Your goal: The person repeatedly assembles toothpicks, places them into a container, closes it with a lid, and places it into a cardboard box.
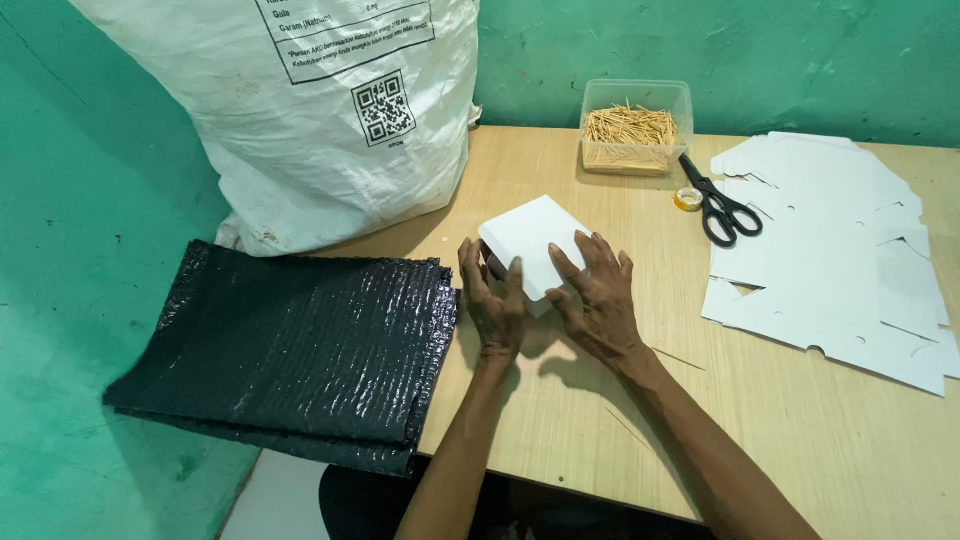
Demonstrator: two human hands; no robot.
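A small white cardboard box sits on the wooden table, tilted with one corner pointing away. My left hand grips its near left side, fingers curled against the edge. Resting on the near right side is my right hand, its fingers spread over the top and the edge. Both hands hold the box between them. The side of the box facing me is hidden behind my fingers.
A stack of black bubble-wrap sheets overhangs the table's left edge. A large white sack leans on the green wall. Behind are a clear tub of wooden sticks, black scissors and a tape roll. Flat white cardboard cut-outs lie at right.
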